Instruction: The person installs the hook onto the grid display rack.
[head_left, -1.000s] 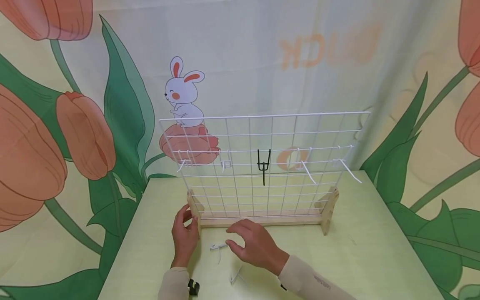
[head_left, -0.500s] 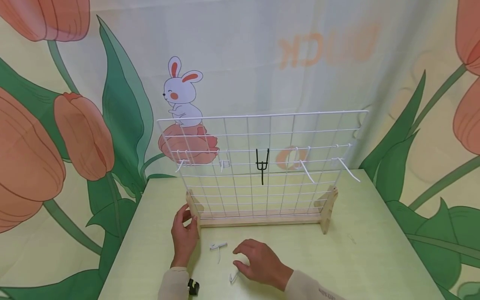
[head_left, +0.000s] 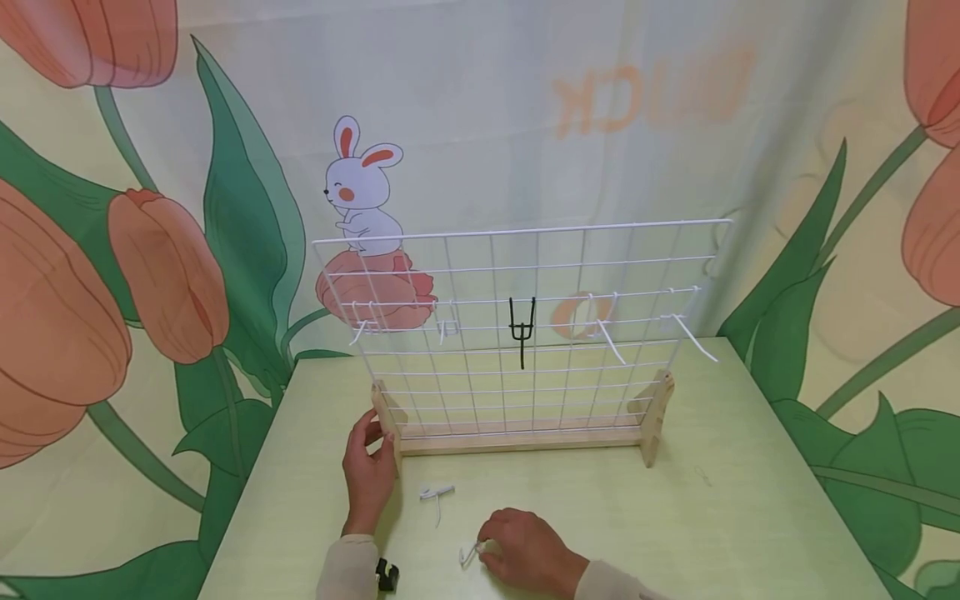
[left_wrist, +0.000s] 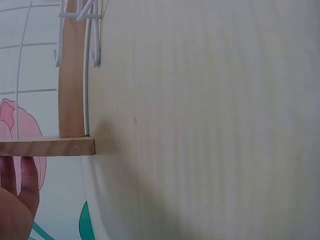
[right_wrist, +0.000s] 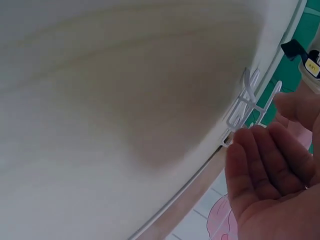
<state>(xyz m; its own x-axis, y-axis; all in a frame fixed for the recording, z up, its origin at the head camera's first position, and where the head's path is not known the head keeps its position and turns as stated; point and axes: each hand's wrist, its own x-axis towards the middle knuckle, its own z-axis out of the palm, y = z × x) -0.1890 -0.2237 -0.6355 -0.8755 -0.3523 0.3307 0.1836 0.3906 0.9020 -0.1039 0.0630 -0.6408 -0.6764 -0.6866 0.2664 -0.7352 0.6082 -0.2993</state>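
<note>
On the table, my right hand [head_left: 528, 550] has its thumb and fingertips curled round one end of a white wire hook [head_left: 467, 554]. The right wrist view shows the hook's white wire [right_wrist: 245, 107] between the thumb and the fingers. My left hand [head_left: 369, 475] touches the left wooden upright [head_left: 386, 417] of a stand that holds up a white wire grid [head_left: 491, 283]. In the left wrist view two digits of the left hand [left_wrist: 17, 200] meet that upright [left_wrist: 47, 147]. A second white hook [head_left: 437, 493] lies between the hands, in front of the stand.
A black hook [head_left: 522, 332] hangs mid-grid, with several white hooks such as a long-armed hook [head_left: 611, 342] along the same row. The stand's wooden base bar [head_left: 517, 444] runs across the pale table [head_left: 720, 500]. A printed curtain [head_left: 480, 125] hangs behind.
My right hand has come down and back from in front of the base bar to the nearer hook, its fingers closing in. The left hand stays at the upright.
</note>
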